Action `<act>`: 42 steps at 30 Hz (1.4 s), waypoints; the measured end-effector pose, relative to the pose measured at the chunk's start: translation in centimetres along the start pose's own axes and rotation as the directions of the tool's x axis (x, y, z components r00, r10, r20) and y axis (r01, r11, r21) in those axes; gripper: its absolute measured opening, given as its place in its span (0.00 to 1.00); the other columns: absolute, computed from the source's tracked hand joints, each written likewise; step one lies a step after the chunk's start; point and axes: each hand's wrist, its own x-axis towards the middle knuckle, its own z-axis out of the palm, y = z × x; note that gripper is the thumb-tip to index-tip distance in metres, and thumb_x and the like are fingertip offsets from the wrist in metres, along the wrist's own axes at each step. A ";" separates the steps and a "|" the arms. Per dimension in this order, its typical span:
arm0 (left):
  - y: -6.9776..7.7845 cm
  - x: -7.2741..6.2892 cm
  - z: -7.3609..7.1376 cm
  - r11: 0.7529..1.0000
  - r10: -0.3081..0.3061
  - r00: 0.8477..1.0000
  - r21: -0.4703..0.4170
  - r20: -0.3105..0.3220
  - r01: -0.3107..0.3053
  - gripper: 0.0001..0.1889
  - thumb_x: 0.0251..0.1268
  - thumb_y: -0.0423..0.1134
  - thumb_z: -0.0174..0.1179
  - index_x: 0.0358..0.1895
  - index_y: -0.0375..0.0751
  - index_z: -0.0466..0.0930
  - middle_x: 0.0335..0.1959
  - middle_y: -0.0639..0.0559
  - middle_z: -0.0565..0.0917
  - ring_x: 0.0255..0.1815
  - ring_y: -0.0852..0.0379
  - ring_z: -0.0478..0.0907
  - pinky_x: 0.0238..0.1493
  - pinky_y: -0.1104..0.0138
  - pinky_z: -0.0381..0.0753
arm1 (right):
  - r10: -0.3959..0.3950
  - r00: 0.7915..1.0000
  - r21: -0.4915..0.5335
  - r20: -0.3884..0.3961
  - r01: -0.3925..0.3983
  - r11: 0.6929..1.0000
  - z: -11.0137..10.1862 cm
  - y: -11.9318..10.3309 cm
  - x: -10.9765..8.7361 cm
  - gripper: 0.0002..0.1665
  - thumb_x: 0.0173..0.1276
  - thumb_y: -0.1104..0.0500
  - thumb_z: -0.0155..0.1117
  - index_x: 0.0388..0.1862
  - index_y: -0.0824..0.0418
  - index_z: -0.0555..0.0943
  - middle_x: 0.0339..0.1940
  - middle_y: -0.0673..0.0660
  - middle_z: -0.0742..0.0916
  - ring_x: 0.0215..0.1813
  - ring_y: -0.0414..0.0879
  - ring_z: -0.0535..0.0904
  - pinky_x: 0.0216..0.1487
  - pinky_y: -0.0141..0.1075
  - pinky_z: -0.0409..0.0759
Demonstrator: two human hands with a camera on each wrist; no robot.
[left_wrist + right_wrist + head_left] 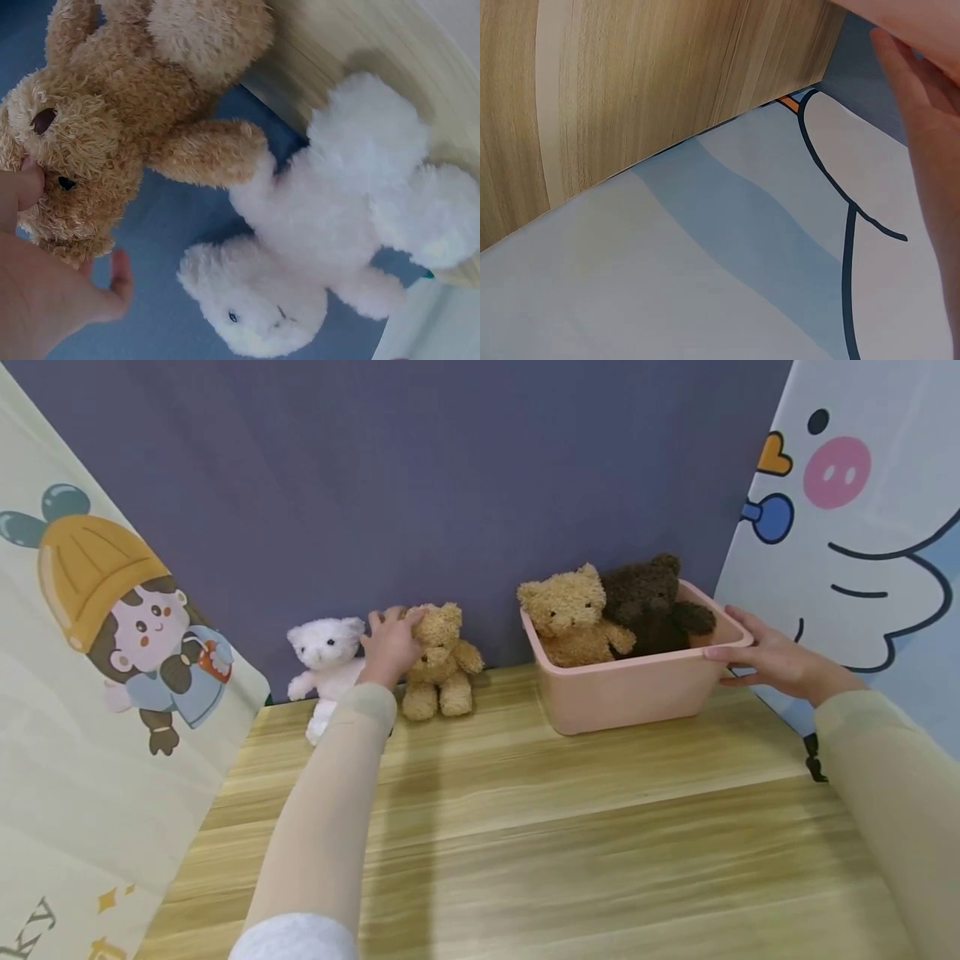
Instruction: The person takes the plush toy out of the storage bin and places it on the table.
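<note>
A light brown teddy bear sits upright against the dark back wall. My left hand is at its head; in the left wrist view the thumb lies on the bear's face and other fingers curl by the top of its head. Close on the left is a white plush toy, partly behind my left forearm. My right hand holds the right end of a pink bin, thumb on the rim. Inside the bin sit a tan teddy bear and a dark brown teddy bear.
The wood-grain tabletop runs up to the dark back wall. Printed panels flank it, with a cartoon child on the left and a pig-nosed figure on the right. A small black object lies at the right edge.
</note>
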 end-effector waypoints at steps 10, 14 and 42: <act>-0.3 0.6 -0.2 0.990 -0.032 0.999 -0.133 0.027 0.036 0.34 0.85 0.38 0.45 0.88 0.58 0.50 0.90 0.40 0.44 0.85 0.20 0.43 0.74 0.30 0.68 | 0.003 1.000 0.006 0.009 -0.003 1.000 0.4 -0.2 0.4 0.64 0.82 0.42 0.58 0.86 0.44 0.16 0.88 0.77 0.42 0.83 0.77 0.55 0.68 0.67 0.80; -0.2 0.4 -0.9 0.991 -0.049 0.999 -0.123 0.012 0.050 0.32 0.86 0.41 0.44 0.88 0.59 0.51 0.91 0.43 0.42 0.88 0.27 0.37 0.75 0.25 0.62 | -0.001 1.000 0.001 0.010 0.001 1.000 0.4 -0.5 0.6 0.64 0.82 0.41 0.58 0.86 0.44 0.17 0.88 0.77 0.44 0.83 0.76 0.57 0.67 0.66 0.81; 5.7 1.5 -2.9 0.975 0.147 0.988 -0.160 -0.056 -0.154 0.24 0.87 0.47 0.50 0.78 0.45 0.72 0.86 0.49 0.62 0.88 0.37 0.49 0.87 0.44 0.54 | 0.035 0.999 -0.144 0.011 -0.033 0.989 -0.9 -1.6 0.1 0.63 0.81 0.36 0.54 0.87 0.52 0.20 0.83 0.84 0.50 0.78 0.79 0.62 0.66 0.68 0.80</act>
